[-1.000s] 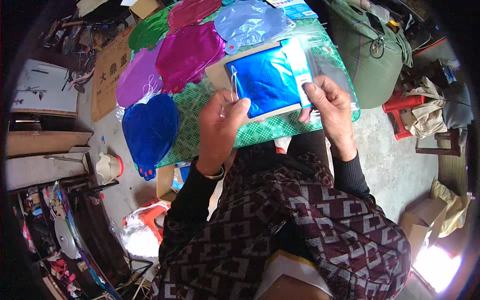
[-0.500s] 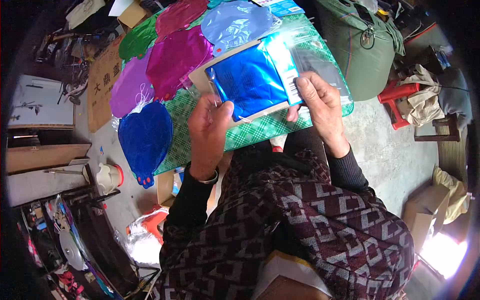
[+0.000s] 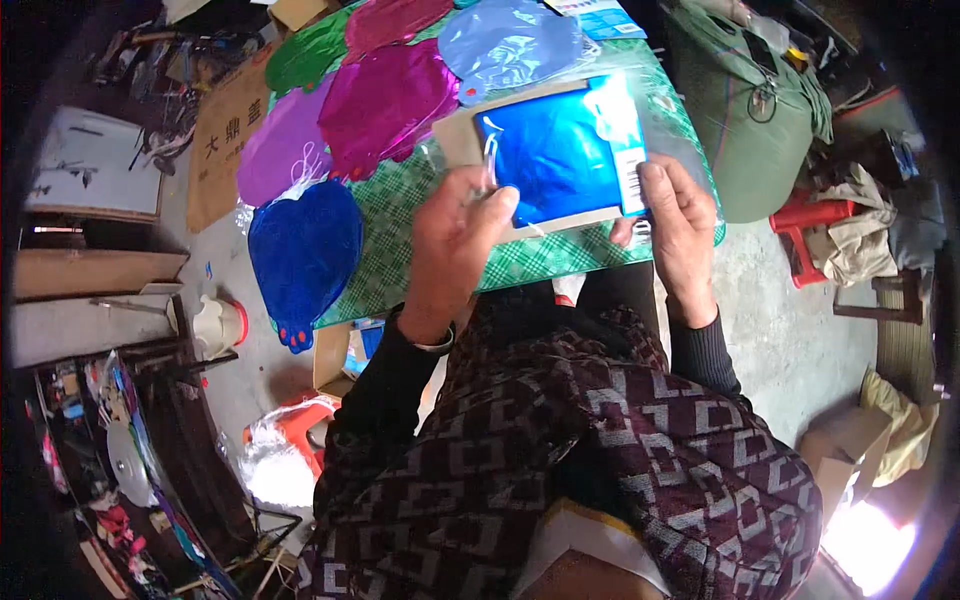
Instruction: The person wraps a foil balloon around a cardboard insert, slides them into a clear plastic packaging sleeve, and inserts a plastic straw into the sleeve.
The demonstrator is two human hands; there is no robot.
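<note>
Between my two hands is a clear plastic packet with a folded blue foil sheet in front of a beige card, and a barcode near its right end. My left hand pinches the packet's lower left corner, thumb on top. The right side is gripped by my right hand, with its thumb by the barcode and a fingertip showing below the edge. Flat foil balloons lie on the table nearby: a dark blue one left of my left hand, a magenta one and a pale blue one beyond.
A green checked cloth covers the table. More foil balloons, purple and green, lie at its left. Beyond the right edge stands a bulging green sack, with a red stool nearby. A cardboard box sits below the table.
The view has shifted, so the packet and both hands appear farther right in the picture. Both hands still hold the packet, which is tilted slightly differently and catches more glare.
</note>
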